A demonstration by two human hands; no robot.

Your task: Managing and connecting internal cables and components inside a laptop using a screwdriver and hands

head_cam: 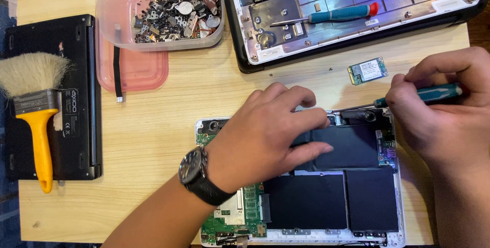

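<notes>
The left hand [265,135] lies flat with fingers spread on the black battery pack [347,148] of the opened laptop [301,238] on the tabletop [163,141], steadying it, while the right hand [444,110] grips a teal-handled screwdriver [434,93], tip at the top edge.

You had two screwdrivers [341,14] [418,95], three laptops [326,176] [357,3] [51,95], one brush [35,100], one parts tub [161,10], one pink lid [138,67], and one small card [367,70].
</notes>
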